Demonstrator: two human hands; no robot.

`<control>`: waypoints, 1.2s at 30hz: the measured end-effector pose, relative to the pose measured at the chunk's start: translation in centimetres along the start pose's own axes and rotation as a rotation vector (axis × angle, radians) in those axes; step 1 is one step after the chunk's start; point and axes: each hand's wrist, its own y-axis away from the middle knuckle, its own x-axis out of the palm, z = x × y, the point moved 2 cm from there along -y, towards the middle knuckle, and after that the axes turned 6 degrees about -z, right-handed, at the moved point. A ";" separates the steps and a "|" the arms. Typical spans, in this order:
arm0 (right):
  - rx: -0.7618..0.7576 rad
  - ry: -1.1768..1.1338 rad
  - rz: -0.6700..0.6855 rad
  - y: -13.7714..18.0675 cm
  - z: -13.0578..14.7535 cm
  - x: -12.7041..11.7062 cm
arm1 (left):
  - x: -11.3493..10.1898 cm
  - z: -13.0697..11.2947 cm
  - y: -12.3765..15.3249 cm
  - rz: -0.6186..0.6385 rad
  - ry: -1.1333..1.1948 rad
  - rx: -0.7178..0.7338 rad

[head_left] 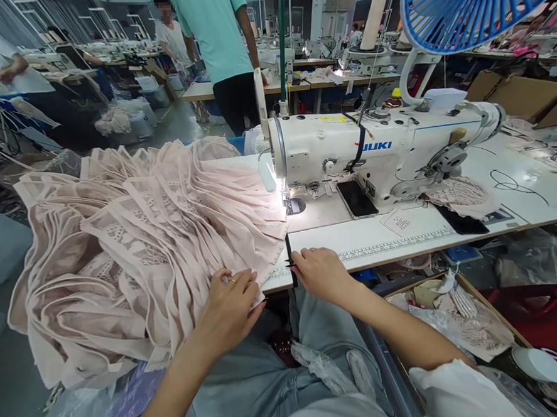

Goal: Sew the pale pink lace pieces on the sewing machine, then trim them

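Note:
A large heap of pale pink fabric pieces, some with lace, spreads over the left of the table and up to the needle area of a white sewing machine. At the heap's near edge, my left hand has its fingers curled over the fabric and grips its border. Just right of that border is my right hand, closed around a small dark pointed tool; most of it is hidden, so its kind is unclear. The tool's tips lie beside a black strip on the tabletop.
A phone lies under the machine arm, near a printed ruler. Lace fabric rests on the right. A blue fan hangs above. Below the table edge is a box of scraps. A person in a green shirt stands behind.

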 end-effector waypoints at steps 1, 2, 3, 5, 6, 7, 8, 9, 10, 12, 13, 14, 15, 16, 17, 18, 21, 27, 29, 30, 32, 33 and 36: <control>-0.027 0.000 0.001 -0.3 0.1 0.1 | -0.2 0.0 0.0 0.004 -0.003 0.002; -0.057 -0.003 0.002 -0.6 0.3 0.2 | -0.3 0.0 -0.1 0.011 -0.001 0.007; -0.086 -0.006 0.004 -0.9 0.5 0.4 | -0.4 0.1 -0.2 0.016 0.004 0.011; -0.127 -0.014 0.024 -1.5 1.0 0.9 | -0.3 0.2 -0.8 0.021 0.011 0.002; -0.131 -0.016 0.040 -1.7 1.1 1.1 | -0.1 0.3 -1.1 0.022 0.014 -0.012; -0.128 -0.018 0.056 -1.9 1.1 1.3 | 0.1 0.4 -1.6 0.020 0.015 -0.032; -0.120 -0.022 0.065 -2.1 1.1 1.3 | 0.4 0.5 -2.1 0.024 0.009 -0.057; -0.106 -0.027 0.068 -2.2 0.9 1.3 | 0.8 0.6 -2.6 0.036 -0.004 -0.085; -0.087 -0.030 0.064 -2.3 0.6 1.1 | 1.2 0.7 -3.2 0.056 -0.024 -0.109; -0.033 -0.025 0.050 -2.4 -0.3 0.6 | 1.9 0.8 -4.1 0.112 -0.071 -0.135; 0.007 -0.015 0.044 -2.5 -0.8 0.3 | 2.1 0.7 -4.4 0.135 -0.092 -0.133; 0.051 0.001 0.042 -2.6 -1.5 0.1 | 2.2 0.7 -4.7 0.146 -0.111 -0.125; 0.090 0.018 0.039 -2.8 -2.1 -0.1 | 2.2 0.5 -4.9 0.143 -0.127 -0.110; 0.115 0.034 0.038 -3.0 -2.6 -0.3 | 2.1 0.4 -5.1 0.132 -0.139 -0.094; 0.122 0.045 0.038 -3.2 -3.0 -0.3 | 1.9 0.3 -5.2 0.118 -0.149 -0.082; 0.111 0.051 0.038 -3.4 -3.3 -0.2 | 1.8 0.2 -5.3 0.107 -0.153 -0.076; 0.012 0.043 0.044 -4.2 -3.3 0.5 | 1.6 0.2 -5.8 0.094 -0.133 -0.079; -0.044 0.017 0.076 -4.9 -3.2 1.2 | 3.5 1.4 -7.8 0.102 0.023 -0.071; 0.023 0.017 0.056 -5.0 -3.9 0.7 | 4.4 1.8 -8.0 0.159 0.084 -0.082; 0.064 0.019 0.047 -5.1 -4.3 0.4 | 4.7 2.0 -8.0 0.175 0.101 -0.090; 0.131 0.026 0.041 -5.2 -5.1 -0.1 | 4.9 2.1 -7.6 0.176 0.102 -0.102; 0.148 0.029 0.044 -5.4 -5.4 -0.2 | 4.9 2.1 -7.4 0.169 0.093 -0.104; 0.122 0.028 0.049 -6.0 -5.8 -0.2 | 4.5 2.1 -6.7 0.204 0.086 -0.111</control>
